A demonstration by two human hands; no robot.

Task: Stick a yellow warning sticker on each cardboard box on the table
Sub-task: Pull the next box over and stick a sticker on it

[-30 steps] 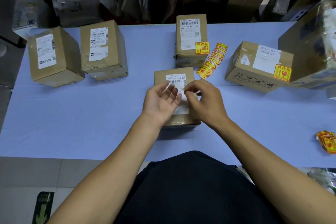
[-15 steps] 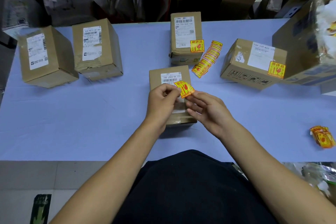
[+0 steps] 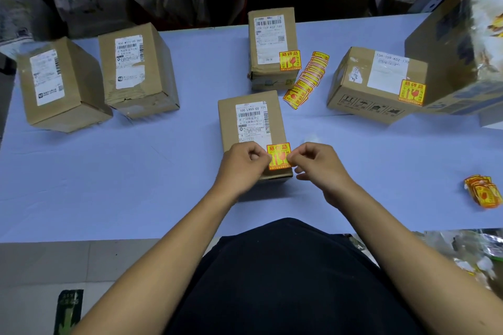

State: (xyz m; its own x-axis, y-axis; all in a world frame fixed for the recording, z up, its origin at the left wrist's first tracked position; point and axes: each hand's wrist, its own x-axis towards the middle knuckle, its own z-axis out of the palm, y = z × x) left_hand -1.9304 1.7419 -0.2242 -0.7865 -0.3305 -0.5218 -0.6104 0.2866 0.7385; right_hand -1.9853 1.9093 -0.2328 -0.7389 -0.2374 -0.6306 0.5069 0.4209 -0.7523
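A small cardboard box (image 3: 231, 122) lies in front of me with a white shipping label on top. A yellow warning sticker (image 3: 279, 155) sits at the box's near right corner. My left hand (image 3: 242, 166) pinches the sticker's left edge and my right hand (image 3: 318, 163) pinches its right edge. Two boxes further back carry stickers: one behind (image 3: 269, 43) and one to the right (image 3: 362, 84). Two boxes at the left (image 3: 62, 84) (image 3: 136, 71) show only white labels. A fanned strip of spare stickers (image 3: 307, 79) lies between the middle boxes.
A small pile of stickers (image 3: 483, 190) lies near the table's right edge. A large box (image 3: 446, 43) stands at the far right. Bags and cartons crowd the space behind the light blue table (image 3: 136, 171). Clear wrapping lies low at the right.
The sticker was held up between both hands above the box; now it is down flat on the box's near right corner, with both hands still at its edges.
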